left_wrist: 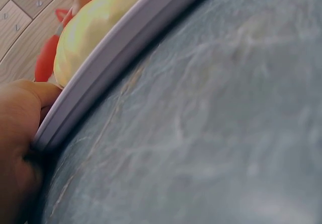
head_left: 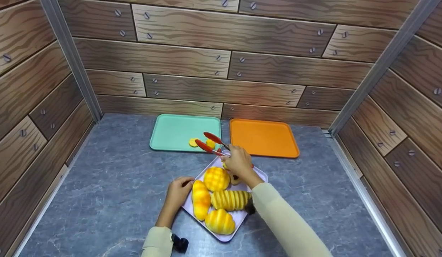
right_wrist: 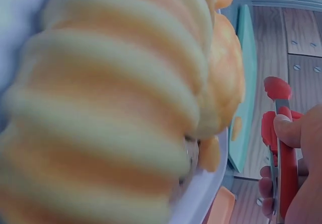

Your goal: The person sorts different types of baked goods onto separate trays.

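In the head view my right hand [head_left: 239, 160] grips red-tipped tongs [head_left: 213, 137], whose tips stand apart over the near edge of the green tray [head_left: 171, 125]. A small yellow piece [head_left: 210, 144] shows between the tips; another, a flat yellow disc [head_left: 193, 142], lies beside it. In the right wrist view the thumb and curled fingers wrap the tongs' handles [right_wrist: 288, 183]. My left hand [head_left: 178, 192] holds the left corner of the lilac tray [head_left: 224, 237], its fingers at the rim [left_wrist: 95, 70]. On that tray lie a long roll [head_left: 201, 200], a scored round bun [head_left: 216, 179] and a striped loaf [head_left: 230, 200].
A ridged yellow bun [head_left: 220, 222] sits at the lilac tray's near corner. A dark-spotted piece [head_left: 235, 179] is partly hidden under my right hand. The orange tray [head_left: 263, 137] stands at the back right, before the wood-patterned wall [head_left: 192, 85].
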The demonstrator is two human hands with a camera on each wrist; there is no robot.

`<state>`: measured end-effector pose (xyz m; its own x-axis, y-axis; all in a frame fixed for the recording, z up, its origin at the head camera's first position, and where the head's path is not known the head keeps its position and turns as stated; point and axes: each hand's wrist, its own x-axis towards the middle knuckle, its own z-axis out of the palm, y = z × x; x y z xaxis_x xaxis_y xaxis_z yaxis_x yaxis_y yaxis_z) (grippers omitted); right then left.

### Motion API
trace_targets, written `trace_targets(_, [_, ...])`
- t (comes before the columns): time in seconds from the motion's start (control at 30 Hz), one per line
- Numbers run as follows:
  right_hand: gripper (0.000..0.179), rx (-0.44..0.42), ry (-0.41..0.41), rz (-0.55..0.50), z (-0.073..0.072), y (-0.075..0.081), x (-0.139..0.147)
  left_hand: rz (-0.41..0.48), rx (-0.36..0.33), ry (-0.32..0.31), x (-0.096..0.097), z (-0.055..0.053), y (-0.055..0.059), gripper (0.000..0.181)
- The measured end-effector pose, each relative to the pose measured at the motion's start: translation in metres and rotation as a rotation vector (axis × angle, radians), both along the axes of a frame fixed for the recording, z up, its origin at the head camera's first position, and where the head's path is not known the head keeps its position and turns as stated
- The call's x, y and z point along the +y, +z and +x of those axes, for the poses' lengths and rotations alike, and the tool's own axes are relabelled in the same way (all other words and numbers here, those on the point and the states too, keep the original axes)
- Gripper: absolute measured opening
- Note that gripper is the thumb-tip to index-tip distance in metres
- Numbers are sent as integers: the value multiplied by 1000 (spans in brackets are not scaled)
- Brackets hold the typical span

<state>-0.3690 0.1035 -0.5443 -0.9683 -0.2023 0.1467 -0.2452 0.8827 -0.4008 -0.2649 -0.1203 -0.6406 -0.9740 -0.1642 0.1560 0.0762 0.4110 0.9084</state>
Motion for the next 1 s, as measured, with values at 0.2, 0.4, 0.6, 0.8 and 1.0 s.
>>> trace_targets(0.2, [64,-21,-37,-33,19,4,34,-12,25,-2,-2,2,2,19])
trace_targets(0.4, [61,30,-53,-45,38,2,65,-6,28,-3,0,1,3,18])
trace_targets(0.6, [60,80,-66,-35,55,-10,84,-1,28,-6,2,0,2,18])
trace_targets(0.8, [61,64,-87,-18,66,-19,94,-14,9,-3,2,0,3,19])
trace_targets(1.0, [64,71,-86,19,71,-26,102,-17,7,4,2,1,3,18])
